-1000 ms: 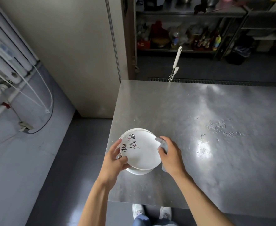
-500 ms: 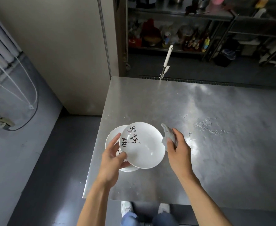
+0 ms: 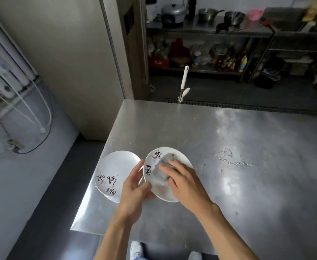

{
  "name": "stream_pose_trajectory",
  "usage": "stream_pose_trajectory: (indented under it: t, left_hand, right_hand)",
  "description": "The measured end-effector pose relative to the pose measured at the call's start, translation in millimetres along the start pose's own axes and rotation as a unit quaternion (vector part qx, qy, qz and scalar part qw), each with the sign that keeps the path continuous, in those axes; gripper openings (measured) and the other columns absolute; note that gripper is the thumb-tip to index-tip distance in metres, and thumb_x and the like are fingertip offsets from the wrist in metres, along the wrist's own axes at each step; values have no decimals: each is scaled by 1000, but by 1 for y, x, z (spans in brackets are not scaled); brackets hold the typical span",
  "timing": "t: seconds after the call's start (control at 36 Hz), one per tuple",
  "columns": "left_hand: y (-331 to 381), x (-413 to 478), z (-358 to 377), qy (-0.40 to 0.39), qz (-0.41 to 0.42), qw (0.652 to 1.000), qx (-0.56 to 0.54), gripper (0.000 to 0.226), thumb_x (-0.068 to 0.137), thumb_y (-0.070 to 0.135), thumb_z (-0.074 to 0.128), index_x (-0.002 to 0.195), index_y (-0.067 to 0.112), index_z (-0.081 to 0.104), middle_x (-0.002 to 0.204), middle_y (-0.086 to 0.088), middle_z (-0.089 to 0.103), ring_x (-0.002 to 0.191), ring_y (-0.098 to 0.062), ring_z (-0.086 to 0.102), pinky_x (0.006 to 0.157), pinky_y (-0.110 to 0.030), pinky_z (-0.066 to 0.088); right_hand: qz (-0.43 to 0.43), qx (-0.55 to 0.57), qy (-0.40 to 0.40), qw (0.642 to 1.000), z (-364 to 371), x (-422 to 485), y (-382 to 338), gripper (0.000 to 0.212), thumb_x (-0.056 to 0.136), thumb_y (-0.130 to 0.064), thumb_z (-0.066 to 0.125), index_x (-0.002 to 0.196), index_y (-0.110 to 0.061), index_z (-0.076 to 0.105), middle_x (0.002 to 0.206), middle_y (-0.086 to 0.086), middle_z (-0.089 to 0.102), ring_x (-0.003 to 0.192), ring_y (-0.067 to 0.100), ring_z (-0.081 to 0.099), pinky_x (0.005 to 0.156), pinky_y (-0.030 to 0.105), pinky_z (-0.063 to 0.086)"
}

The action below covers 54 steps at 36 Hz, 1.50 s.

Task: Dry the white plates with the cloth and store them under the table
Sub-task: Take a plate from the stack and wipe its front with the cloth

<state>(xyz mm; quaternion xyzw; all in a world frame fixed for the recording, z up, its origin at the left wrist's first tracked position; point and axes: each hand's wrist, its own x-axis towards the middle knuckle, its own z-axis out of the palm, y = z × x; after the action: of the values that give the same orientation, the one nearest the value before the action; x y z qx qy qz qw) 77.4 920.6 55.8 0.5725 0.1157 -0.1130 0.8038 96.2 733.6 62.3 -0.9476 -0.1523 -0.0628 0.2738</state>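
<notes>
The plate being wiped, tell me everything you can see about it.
The held plate is round, white, glossy, seemingly ceramic, with black brush characters and reddish strokes near its left rim. It is tilted above the steel table near the front left corner. The left hand grips its lower left edge, thumb on the face. The right hand presses a grey cloth on its middle. A second plate lies just left of it.

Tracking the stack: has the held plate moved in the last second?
Yes. The held plate shifted right, off the other plate lying on the table.
</notes>
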Motion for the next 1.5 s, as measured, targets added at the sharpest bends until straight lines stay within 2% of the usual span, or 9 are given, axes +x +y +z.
stream_pose_trajectory:
  t: [0.28,0.47,0.64,0.78,0.92,1.08,1.28,1.39,1.5]
  left_hand:
    - [-37,-30,62,55,-14,998,20,75,79,6,60,144,41,53,141,12,67,117,-21,72,75,-40,63]
    - [-35,-31,69,122,16,992,-9,68,78,4,58,127,50,67,125,1,77,104,-26,78,71,-38,64]
    - [-27,-32,48,127,18,992,-10,74,74,12,66,139,47,56,141,13,67,118,-18,72,74,-36,63]
    - [-20,-25,50,98,32,995,-12,69,78,10,66,136,48,62,141,6,68,122,-30,70,78,-42,64]
    - [-10,-18,36,94,37,995,-16,66,83,5,55,123,56,70,132,-2,74,118,-26,73,78,-38,64]
    - [-14,-14,23,106,24,994,-18,67,80,7,55,121,57,69,135,8,71,118,-21,72,77,-37,63]
    - [-7,-7,25,70,50,996,-15,67,88,-3,61,126,52,69,132,-7,73,115,-34,73,82,-48,65]
    - [-7,-4,21,55,56,997,1,68,92,-7,58,143,39,60,139,-6,69,122,-35,70,97,-59,59]
    - [-4,-6,19,36,52,998,30,74,89,-6,50,142,45,60,140,6,68,120,-27,71,85,-49,64]
  right_hand:
    - [16,49,-34,998,-23,-20,59,40,92,-5,66,129,-19,68,145,3,58,133,22,56,104,37,50]
    - [-93,117,-152,977,-14,-30,51,31,95,-31,70,122,-18,72,145,-3,59,140,14,48,115,32,41]
    - [-22,60,-149,987,-20,-16,63,36,101,-24,60,136,-17,64,158,-2,44,145,10,41,116,27,36]
    - [-70,60,-147,985,-6,7,28,51,106,-24,51,156,-20,40,167,-5,25,155,10,16,122,16,2]
    - [-96,75,-164,979,0,4,22,46,101,-11,54,145,-21,56,160,-5,41,149,9,33,119,9,8]
    - [-25,87,-2,996,2,1,21,38,94,-7,66,132,-16,67,137,-3,63,122,16,61,97,37,54]
    - [-67,19,-66,995,1,-1,15,45,100,-52,45,133,-29,65,149,0,51,132,19,51,106,38,45]
    - [-78,-19,-47,996,4,1,18,33,97,-38,62,129,-28,69,148,6,55,132,24,54,102,42,47]
    - [-38,-53,6,998,-4,12,25,37,90,-28,74,127,-25,70,146,8,56,131,29,57,100,46,48]
